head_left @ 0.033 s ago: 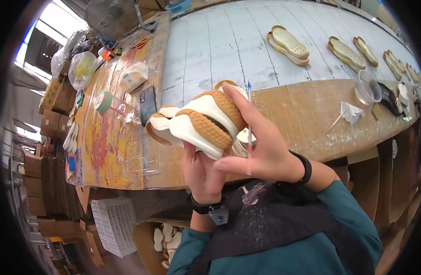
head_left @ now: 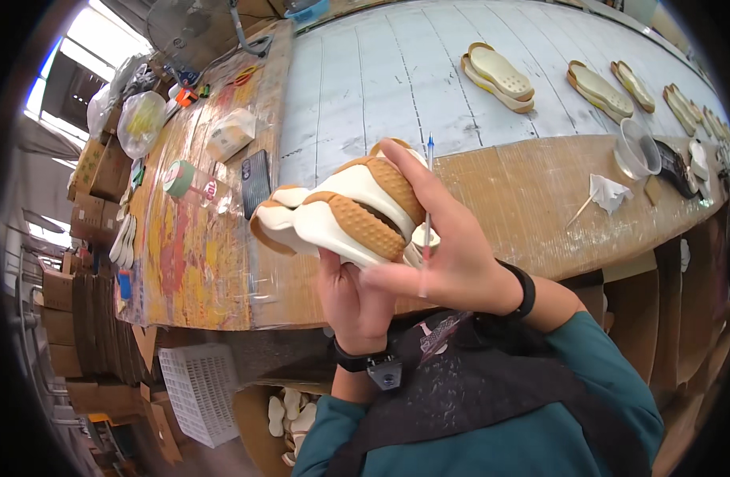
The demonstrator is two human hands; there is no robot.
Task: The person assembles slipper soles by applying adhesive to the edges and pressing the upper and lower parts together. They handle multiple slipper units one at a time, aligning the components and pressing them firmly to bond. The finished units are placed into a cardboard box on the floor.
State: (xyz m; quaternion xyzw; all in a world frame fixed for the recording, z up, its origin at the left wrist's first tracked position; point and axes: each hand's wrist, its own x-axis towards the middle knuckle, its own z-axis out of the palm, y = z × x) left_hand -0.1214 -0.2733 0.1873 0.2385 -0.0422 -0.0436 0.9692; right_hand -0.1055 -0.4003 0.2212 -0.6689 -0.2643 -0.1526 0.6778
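Observation:
Several white-and-tan shoe soles (head_left: pixel 333 215) are bunched together in front of me, above the near edge of the table. My left hand (head_left: pixel 355 306) grips them from below, its thumb against the white side. From the right, my right hand (head_left: pixel 460 254) spans them, with its fingers over the top and its thumb underneath near my left hand. A slim pen (head_left: pixel 429 187) with a blue end stands upright across my right palm. Which fingers hold the pen is hidden. The far side of the soles is also out of sight.
Finished-looking sole pairs (head_left: pixel 498 77) lie in a row on the pale lined surface. A plastic bottle (head_left: pixel 192 184), a dark ridged block (head_left: pixel 255 184) and a clear cup (head_left: pixel 637 151) stand on the table. Below are a white basket (head_left: pixel 196 389) and a box (head_left: pixel 258 425) holding soles.
The soles and both hands have shifted very slightly. My right thumb has slid a little left along the underside, and the pen has moved slightly left with the hand.

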